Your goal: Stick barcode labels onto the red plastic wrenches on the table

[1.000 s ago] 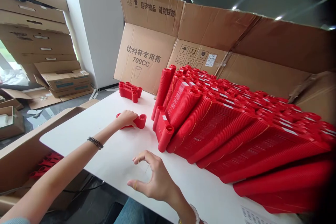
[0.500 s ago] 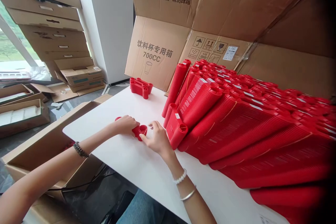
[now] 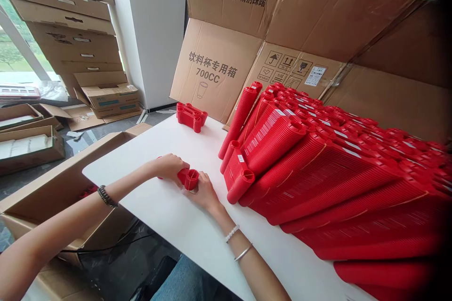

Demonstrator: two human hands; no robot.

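A small stack of red plastic cup carriers (image 3: 188,178) lies on the white table (image 3: 197,225), held at both ends. My left hand (image 3: 169,167) is closed over its left part, and my right hand (image 3: 204,193) cups its right end with the fingers curled round it. Just to the right, a large pile of bundled red carriers (image 3: 318,169) leans across the table, its nearest bundle (image 3: 238,178) a short way from my right hand. Another small stack of red carriers (image 3: 191,116) sits at the table's far corner.
Big open cardboard boxes (image 3: 226,51) stand behind the pile. An open box (image 3: 52,183) with some red pieces inside sits on the floor left of the table. More flattened and stacked boxes (image 3: 70,37) lean by the window at the far left.
My right hand came up from the table's near edge to the small stack and closed on its right end. My left hand stayed on the stack. The camera shifted left.
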